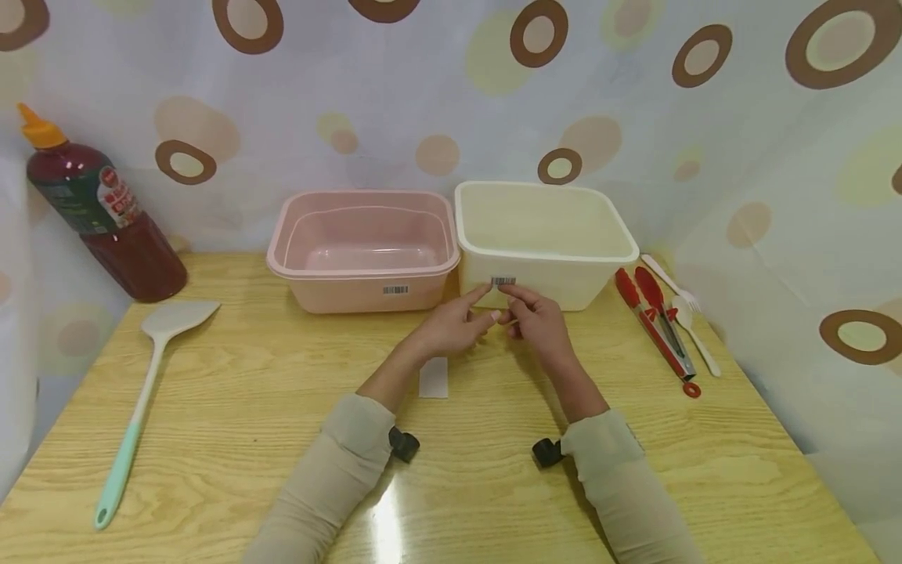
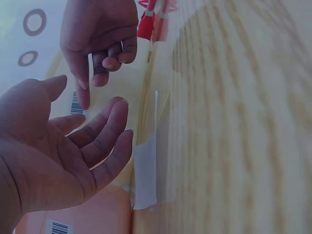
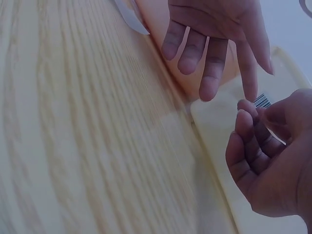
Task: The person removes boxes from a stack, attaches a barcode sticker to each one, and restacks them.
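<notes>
A cream plastic bin [image 1: 543, 282] stands at the back, with a barcode sticker [image 1: 503, 281] on its front wall. My left hand [image 1: 454, 325] reaches to the sticker's left edge with its index finger out and its other fingers loosely bent. From the right, the index finger of my right hand [image 1: 539, 321] touches the sticker's other side; its remaining fingers are loosely curled. Neither hand visibly holds anything. In the right wrist view both index fingertips meet near the barcode sticker [image 3: 262, 101]. Left of the cream bin is a pink bin [image 1: 338, 294], bearing its own barcode sticker [image 1: 395, 290].
A small white slip of paper [image 1: 433, 377] lies below my left hand. Red-tipped tongs [image 1: 658, 329], a pale fork [image 1: 669, 278] and a pale spoon [image 1: 698, 337] lie at the right. At the left are a spatula [image 1: 144, 384] and a red sauce bottle [image 1: 106, 211].
</notes>
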The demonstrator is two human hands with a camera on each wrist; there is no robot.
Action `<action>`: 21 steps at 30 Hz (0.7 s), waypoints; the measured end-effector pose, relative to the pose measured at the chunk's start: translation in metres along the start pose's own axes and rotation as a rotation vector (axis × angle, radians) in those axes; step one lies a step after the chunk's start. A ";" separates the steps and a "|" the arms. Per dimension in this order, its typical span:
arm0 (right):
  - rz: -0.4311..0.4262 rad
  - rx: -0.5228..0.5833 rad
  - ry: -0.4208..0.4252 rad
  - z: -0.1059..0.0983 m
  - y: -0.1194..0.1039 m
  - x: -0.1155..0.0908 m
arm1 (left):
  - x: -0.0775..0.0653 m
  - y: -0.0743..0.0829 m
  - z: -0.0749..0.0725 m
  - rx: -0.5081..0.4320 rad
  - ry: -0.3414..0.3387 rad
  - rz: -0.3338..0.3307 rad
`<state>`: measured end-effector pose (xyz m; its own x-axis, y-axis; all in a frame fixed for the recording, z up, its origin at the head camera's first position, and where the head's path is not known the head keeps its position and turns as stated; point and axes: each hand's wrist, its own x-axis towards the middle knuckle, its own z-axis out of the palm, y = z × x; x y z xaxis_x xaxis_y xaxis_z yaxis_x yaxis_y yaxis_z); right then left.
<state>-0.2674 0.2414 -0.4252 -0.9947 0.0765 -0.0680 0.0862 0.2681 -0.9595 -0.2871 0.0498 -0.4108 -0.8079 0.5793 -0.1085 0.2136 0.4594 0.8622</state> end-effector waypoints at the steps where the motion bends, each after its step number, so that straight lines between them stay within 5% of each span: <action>1: 0.000 -0.006 -0.011 0.000 0.000 0.000 | 0.000 0.000 0.000 0.006 -0.002 -0.002; 21: -0.004 -0.090 -0.126 -0.011 -0.007 -0.004 | -0.002 0.004 0.002 -0.038 0.003 -0.007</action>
<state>-0.2635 0.2496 -0.4156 -0.9937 -0.0441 -0.1031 0.0810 0.3536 -0.9319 -0.2837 0.0517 -0.4085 -0.8109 0.5741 -0.1136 0.1867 0.4378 0.8795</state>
